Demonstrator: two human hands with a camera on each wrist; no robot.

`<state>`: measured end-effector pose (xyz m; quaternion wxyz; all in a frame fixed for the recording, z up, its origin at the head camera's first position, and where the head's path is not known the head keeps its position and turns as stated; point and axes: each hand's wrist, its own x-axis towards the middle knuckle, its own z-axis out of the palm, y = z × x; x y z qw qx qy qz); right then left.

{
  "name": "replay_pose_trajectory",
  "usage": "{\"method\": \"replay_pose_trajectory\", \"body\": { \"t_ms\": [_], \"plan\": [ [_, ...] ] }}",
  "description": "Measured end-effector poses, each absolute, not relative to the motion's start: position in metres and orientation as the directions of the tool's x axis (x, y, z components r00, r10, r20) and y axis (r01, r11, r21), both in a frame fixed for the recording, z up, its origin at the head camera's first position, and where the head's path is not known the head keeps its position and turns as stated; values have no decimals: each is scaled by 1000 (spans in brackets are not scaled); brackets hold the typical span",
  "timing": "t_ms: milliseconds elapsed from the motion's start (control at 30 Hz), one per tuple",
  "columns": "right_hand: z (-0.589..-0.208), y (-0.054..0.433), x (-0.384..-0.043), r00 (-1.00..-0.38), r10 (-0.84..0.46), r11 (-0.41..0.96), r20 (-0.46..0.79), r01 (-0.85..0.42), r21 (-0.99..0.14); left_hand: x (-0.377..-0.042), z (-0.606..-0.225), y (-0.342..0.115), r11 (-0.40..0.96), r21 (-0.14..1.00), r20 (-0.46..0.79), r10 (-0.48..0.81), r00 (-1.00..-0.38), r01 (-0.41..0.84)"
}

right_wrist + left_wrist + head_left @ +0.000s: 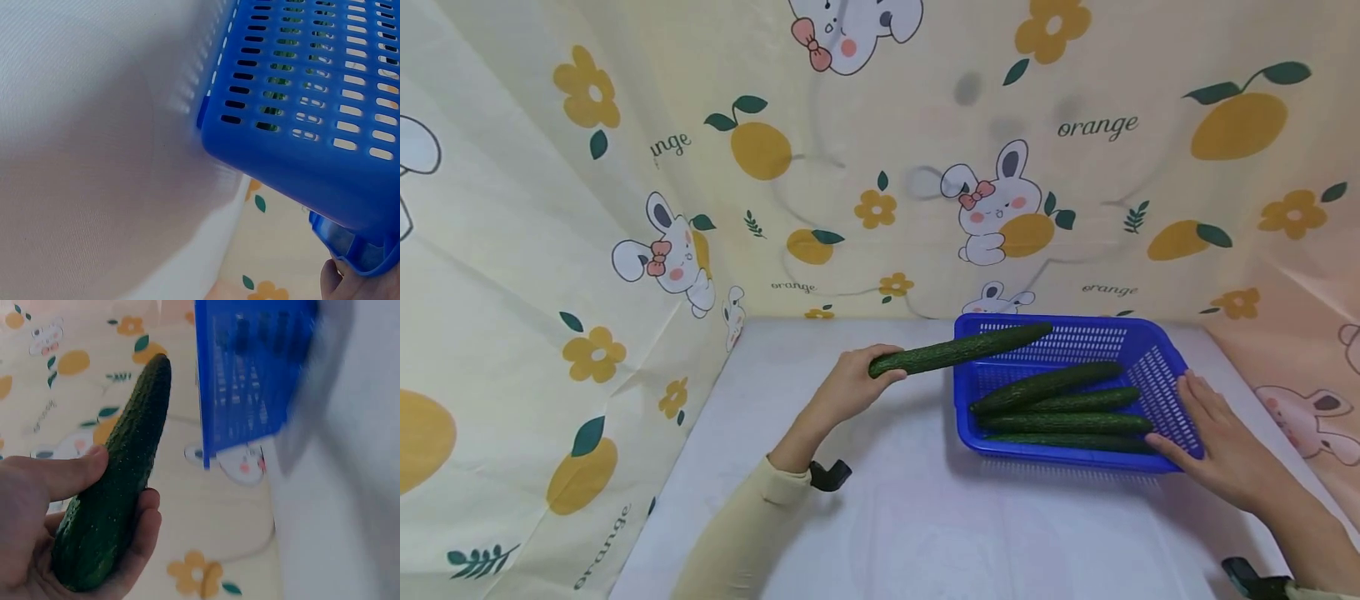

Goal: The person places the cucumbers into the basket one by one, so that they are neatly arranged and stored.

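In the head view my left hand (850, 383) grips one end of a long dark green cucumber (958, 352). Its far tip reaches over the rim of a blue plastic basket (1067, 461), raised above the other cucumbers. The left wrist view shows the thumb on one side of this cucumber (119, 481) and fingers curled round the other. Several more cucumbers (1063, 422) lie side by side inside the basket. My right hand (1225, 442) rests on the basket's right rim with its fingers stretched out. In the right wrist view only part of that hand (359, 284) shows, by the rim.
The basket stands on a white-covered table (925, 525), towards its back right. A cream curtain (865, 108) printed with rabbits and oranges hangs behind the table and along its sides. Slotted basket walls (300, 150) fill much of the right wrist view.
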<state>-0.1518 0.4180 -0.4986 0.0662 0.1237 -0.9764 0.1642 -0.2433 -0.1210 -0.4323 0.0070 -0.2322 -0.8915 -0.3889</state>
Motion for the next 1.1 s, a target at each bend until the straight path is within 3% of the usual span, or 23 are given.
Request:
{"method": "replay_pose_trajectory", "body": {
  "t_ms": [400,1100],
  "plan": [
    [-497,419,-151,-958,-221,920,182,-267,-289,-236,-438,-52,562,709,149,471,-870,426],
    [-499,417,-152,-961,-214,921,178,-259,-292,-209,-460,47,660,642,135,405,-904,391]
  ]
}}
